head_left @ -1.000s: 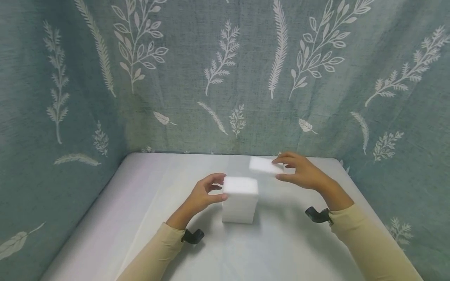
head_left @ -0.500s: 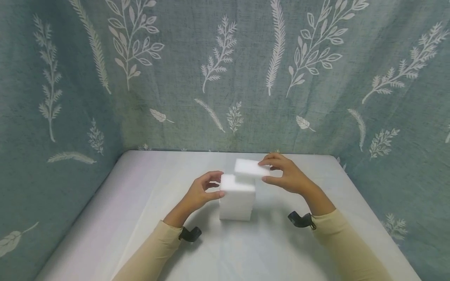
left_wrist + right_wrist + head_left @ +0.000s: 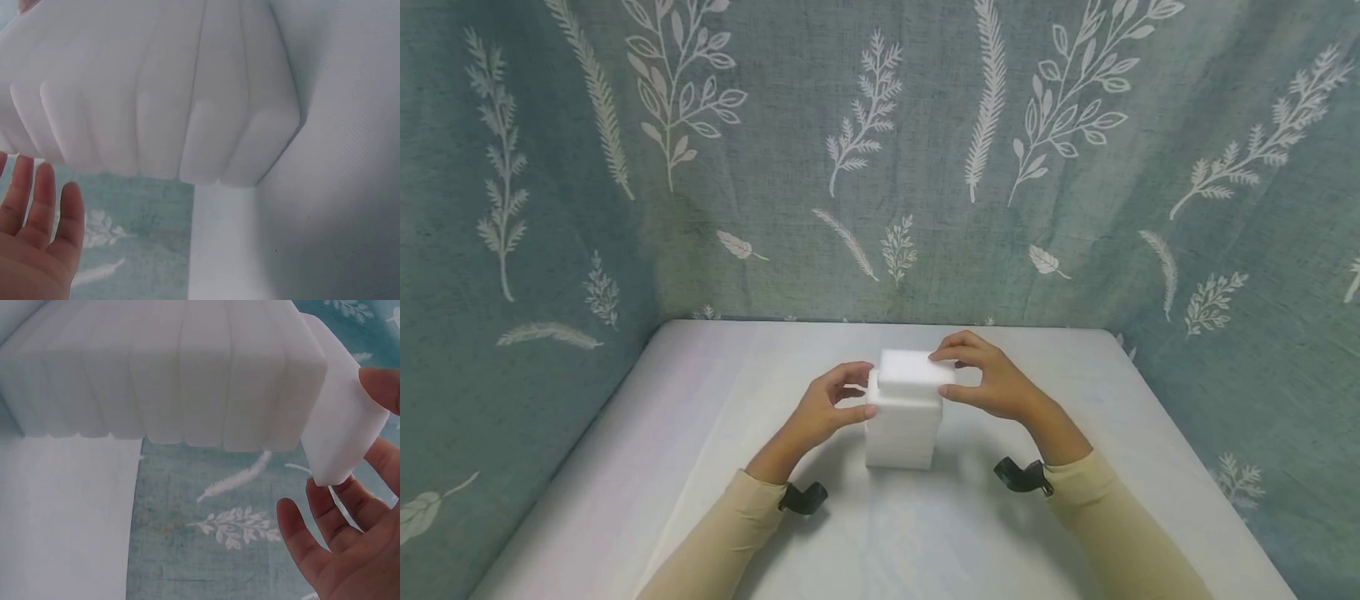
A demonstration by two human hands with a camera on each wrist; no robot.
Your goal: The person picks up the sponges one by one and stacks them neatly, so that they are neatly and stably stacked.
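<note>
A stack of several white foam sponges (image 3: 898, 437) stands upright on the table, its layers showing as seams in both wrist views. My left hand (image 3: 822, 408) holds the upper left side of the stack, thumb at the near corner and fingers toward the far one. At the right, my right hand (image 3: 1000, 387) pinches a single white sponge (image 3: 912, 367) by its right end, thumb in front and fingers behind. That sponge lies over the stack's top, shifted right and back; in the right wrist view the sponge (image 3: 347, 409) juts past the top layer. Whether they fully touch, I cannot tell.
A white-covered table (image 3: 700, 433) spreads around the stack. Behind it and at both sides hangs a green leaf-patterned curtain (image 3: 760, 208). A dark camera mount sits on each wrist, the left mount (image 3: 805, 498) near the stack's base.
My right hand has brought the single sponge leftward from beyond the stack's right side to over its top. The left hand has stayed at the stack; the head view has shifted slightly.
</note>
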